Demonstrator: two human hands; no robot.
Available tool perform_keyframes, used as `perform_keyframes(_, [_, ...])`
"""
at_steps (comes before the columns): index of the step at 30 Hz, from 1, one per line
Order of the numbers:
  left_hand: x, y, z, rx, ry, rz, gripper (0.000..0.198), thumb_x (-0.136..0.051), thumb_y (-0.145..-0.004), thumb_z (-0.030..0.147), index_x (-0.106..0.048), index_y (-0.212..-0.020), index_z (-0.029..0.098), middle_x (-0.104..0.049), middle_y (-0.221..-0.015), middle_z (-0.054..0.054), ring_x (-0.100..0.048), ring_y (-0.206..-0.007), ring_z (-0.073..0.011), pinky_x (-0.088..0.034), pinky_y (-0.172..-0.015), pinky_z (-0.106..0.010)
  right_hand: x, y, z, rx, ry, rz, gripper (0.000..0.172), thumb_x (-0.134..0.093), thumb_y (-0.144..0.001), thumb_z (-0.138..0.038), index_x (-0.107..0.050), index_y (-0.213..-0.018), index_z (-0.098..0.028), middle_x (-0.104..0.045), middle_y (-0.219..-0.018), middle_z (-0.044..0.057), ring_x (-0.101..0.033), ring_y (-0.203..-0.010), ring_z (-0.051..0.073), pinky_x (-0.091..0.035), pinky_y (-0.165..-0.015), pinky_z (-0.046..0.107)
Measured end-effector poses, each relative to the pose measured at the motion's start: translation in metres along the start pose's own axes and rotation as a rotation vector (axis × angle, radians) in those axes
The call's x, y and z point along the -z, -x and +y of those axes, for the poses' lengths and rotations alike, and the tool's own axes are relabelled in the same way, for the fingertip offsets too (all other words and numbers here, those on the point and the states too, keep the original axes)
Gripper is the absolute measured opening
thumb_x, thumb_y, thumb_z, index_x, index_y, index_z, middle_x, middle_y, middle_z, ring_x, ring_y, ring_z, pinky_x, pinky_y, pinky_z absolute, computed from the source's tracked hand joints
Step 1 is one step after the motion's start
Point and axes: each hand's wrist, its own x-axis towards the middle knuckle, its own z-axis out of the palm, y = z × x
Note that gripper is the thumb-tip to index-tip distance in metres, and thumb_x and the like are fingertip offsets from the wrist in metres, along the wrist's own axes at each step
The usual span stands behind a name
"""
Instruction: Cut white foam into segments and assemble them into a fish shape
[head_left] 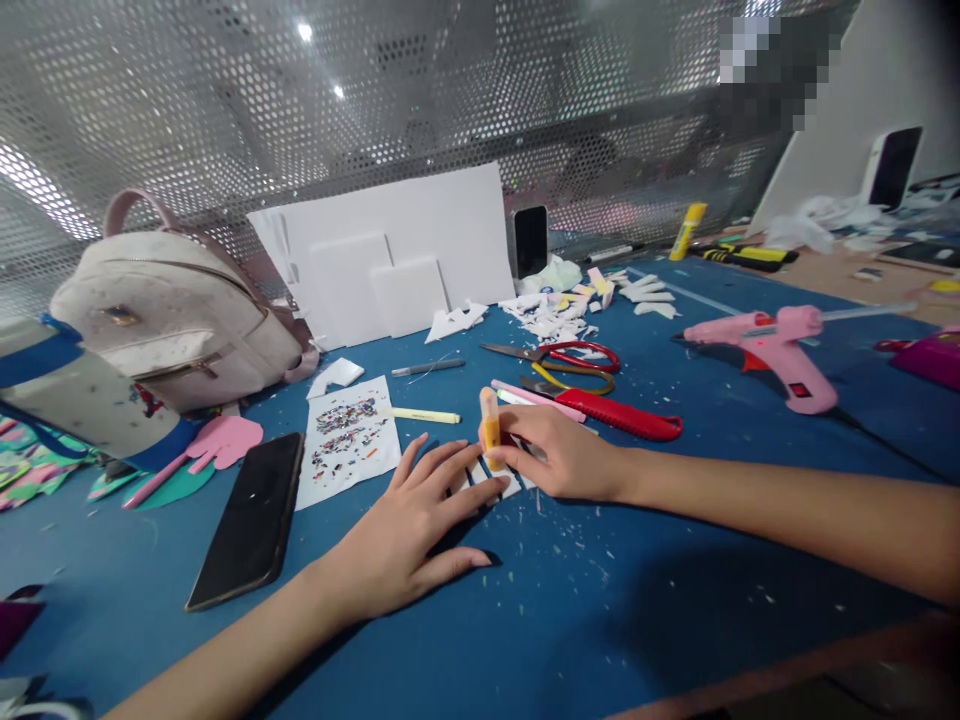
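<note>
My right hand [559,455] pinches an upright orange marker [491,432], its lower end down at small white foam pieces [510,487]. My left hand [424,525] lies flat, fingers spread, with its fingertips over those pieces and partly hiding them. Just beyond the hands are a pale yellow pen [426,415] and a pink pen [536,400]. A red utility knife [630,415] lies past my right hand, beside scissors with red handles [585,355] and a pair with yellow handles [581,383].
Left of my hands lie a phone [247,525] and a white sheet with coloured bits [349,475]. A backpack [176,310] stands behind them. White boards [465,220] lean at the back near foam scraps [551,320]. A pink glue gun [795,350] with a cord stands right.
</note>
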Motion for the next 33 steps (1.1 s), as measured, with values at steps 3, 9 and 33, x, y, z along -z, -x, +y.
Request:
perform_keyframes(3, [0.0006,0.0007,0.0002,0.005,-0.009,-0.005,0.063,-0.043,-0.098,0.058,-0.024,-0.154,0.034,-0.033,-0.158,-0.006,-0.026,-0.147,-0.0321,-0.015,-0.119,-0.065,0.0035,0.0009,-0.0019,-0.011,0.006,0.015,0.016,-0.050,-0.099,-0.025,-0.060,-0.093,-0.015,-0.064,-0.085,0.004,-0.056,-0.073,0.015,-0.043,-0.068,0.027])
perform_keyframes(9, [0.0004,0.0013,0.0018,0.009,-0.013,-0.019,0.063,-0.042,-0.098,0.059,-0.024,-0.154,0.035,-0.028,-0.160,-0.005,-0.024,-0.147,-0.0313,-0.015,-0.119,-0.064,0.0052,0.0013,-0.0016,-0.034,0.022,0.053,0.015,-0.049,-0.099,-0.025,-0.060,-0.093,-0.015,-0.063,-0.085,0.004,-0.055,-0.073,0.015,-0.043,-0.068,0.027])
perform_keyframes(33, [0.0001,0.0022,0.0006,0.010,-0.023,-0.024,0.065,-0.040,-0.099,0.059,-0.018,-0.156,0.035,-0.030,-0.160,-0.005,-0.023,-0.148,-0.0305,-0.015,-0.119,-0.065,0.0040,0.0040,-0.0013,0.003,0.058,0.010,0.018,-0.048,-0.100,-0.026,-0.060,-0.092,-0.016,-0.066,-0.092,0.007,-0.060,-0.080,0.018,-0.046,-0.074,0.030])
